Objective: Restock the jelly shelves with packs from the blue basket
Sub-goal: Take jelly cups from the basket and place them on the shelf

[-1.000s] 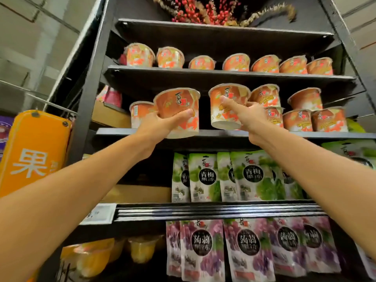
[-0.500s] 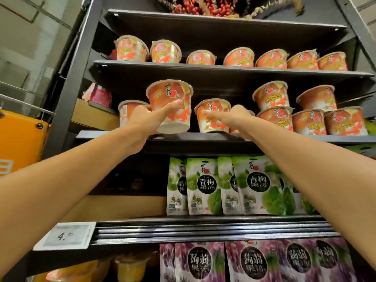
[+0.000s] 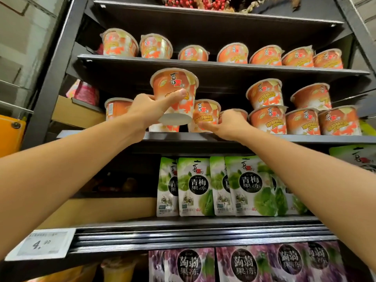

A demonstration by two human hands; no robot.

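Observation:
My left hand (image 3: 150, 110) grips an orange jelly cup (image 3: 175, 92) and holds it tilted in the air, just above the front of the middle shelf (image 3: 305, 138). A second orange cup (image 3: 206, 112) stands on that shelf, and my right hand (image 3: 230, 123) holds it low down, thumb across its front. Another cup shows partly behind that hand. Further orange cups (image 3: 264, 94) are stacked two high to the right on the same shelf. The blue basket is out of view.
The shelf above carries a row of orange cups (image 3: 232, 53). Green jelly pouches (image 3: 250, 186) stand on the shelf below, purple pouches (image 3: 189, 265) lower still. A price tag (image 3: 40, 244) sits at lower left, an orange sign (image 3: 10, 135) at the left edge.
My right hand has brought its cup down and set it on the middle shelf. My left hand still holds its cup up. The camera has moved closer to the shelves.

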